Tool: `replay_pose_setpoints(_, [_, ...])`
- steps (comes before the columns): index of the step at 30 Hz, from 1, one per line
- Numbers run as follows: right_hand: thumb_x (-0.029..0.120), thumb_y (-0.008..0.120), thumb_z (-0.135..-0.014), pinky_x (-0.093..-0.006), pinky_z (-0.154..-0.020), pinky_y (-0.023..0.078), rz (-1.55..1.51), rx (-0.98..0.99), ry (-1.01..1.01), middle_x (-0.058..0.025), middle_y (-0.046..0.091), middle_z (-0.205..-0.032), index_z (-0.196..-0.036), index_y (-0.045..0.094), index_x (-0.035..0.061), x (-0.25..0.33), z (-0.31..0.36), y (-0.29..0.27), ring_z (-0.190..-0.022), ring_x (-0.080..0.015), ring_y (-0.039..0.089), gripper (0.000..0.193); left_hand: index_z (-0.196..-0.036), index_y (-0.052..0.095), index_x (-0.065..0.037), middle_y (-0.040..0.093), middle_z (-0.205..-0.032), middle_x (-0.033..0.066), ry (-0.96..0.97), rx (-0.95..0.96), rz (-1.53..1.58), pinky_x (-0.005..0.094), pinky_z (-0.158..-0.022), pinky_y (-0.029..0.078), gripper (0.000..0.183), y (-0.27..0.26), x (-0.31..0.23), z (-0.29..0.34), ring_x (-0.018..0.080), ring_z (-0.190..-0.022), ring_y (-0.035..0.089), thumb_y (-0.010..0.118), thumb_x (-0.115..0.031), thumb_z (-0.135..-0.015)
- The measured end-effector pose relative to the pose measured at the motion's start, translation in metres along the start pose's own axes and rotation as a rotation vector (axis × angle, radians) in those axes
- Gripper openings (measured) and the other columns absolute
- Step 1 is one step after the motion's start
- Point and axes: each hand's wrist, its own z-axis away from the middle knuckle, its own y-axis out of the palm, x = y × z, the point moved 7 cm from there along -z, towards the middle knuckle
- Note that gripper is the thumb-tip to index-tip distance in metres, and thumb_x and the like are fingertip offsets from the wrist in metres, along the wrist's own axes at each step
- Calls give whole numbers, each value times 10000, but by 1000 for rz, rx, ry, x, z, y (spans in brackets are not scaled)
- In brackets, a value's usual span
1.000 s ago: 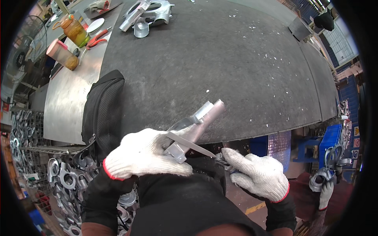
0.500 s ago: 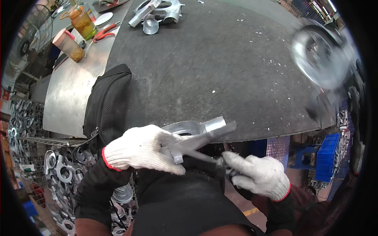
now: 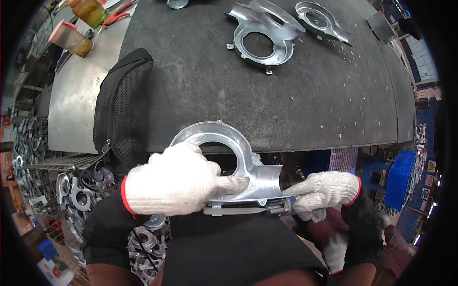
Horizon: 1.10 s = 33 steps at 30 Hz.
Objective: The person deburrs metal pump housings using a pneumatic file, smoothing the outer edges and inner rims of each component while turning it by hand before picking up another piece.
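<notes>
My left hand [image 3: 174, 181], in a white knit glove, is closed on a silvery metal casting [image 3: 242, 152] with a round ring and a short open spout. Its ring overlaps the table's front edge, and the spout points right. My right hand [image 3: 324, 194], also gloved, wraps around the dark end of a file-like tool [image 3: 236, 210] with a flat grey bar. The bar lies level along the casting's near edge, just below the spout; whether it touches is hard to tell. My right fingers hide most of the tool's grip.
More castings lie at the dark table's [image 3: 200, 81] far side, including a ringed casting [image 3: 262, 52] and a smaller one [image 3: 324, 24]. A black mesh bag [image 3: 125, 102] sits left. Piled castings [image 3: 81, 198] are lower left, a blue bin [image 3: 400, 178] right. Another person's gloved hand [image 3: 335, 252] shows below right.
The held casting has turned so its ring faces up, and the tool now lies level along its near edge. Castings blurred at the right before now rest on the far table. The view has shifted.
</notes>
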Motion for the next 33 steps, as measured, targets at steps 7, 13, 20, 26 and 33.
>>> replay_pose_setpoints(7, [264,592,-1016,-306,-642,622,52,-64,-94,-50,729,-786,-1451,601,135,2,14,2,-675,-161,735,454,-1423,583,-429,700,-854,57,-48,11,-1,424,-687,608,661,25,0,-4,312,-825,709,730,-146,-843])
replay_pose_setpoints(13, [495,572,-1033,-348,-682,580,141,-20,53,-107,762,-916,-1434,604,119,4,8,1,-764,-232,743,551,-1402,604,-400,693,-858,79,-119,-40,-46,448,-686,608,557,13,-11,-2,314,-798,714,710,-178,-902])
replay_pose_setpoints(20, [255,608,-1055,-229,-658,555,-54,57,-155,-67,755,-1057,-1549,472,46,-13,28,20,-786,-118,704,554,-1492,542,-295,677,-923,102,38,-145,253,406,-684,574,815,-11,3,2,334,-785,702,868,-349,-747])
replay_pose_setpoints(26, [289,617,-1005,-301,-787,573,-15,-566,-369,-80,740,-1223,-1576,439,105,0,44,38,-823,-189,721,626,-1542,507,-234,743,-999,61,-273,-84,656,364,-811,568,916,-27,5,12,257,-909,720,877,-519,-754])
replay_pose_setpoints(33, [362,666,-927,-361,-847,596,314,-762,-396,-63,749,-1201,-1558,467,199,16,38,43,-1018,-311,734,681,-1267,712,-53,784,-948,80,-381,-384,645,310,-790,580,751,-18,6,9,211,-840,760,913,-509,-705])
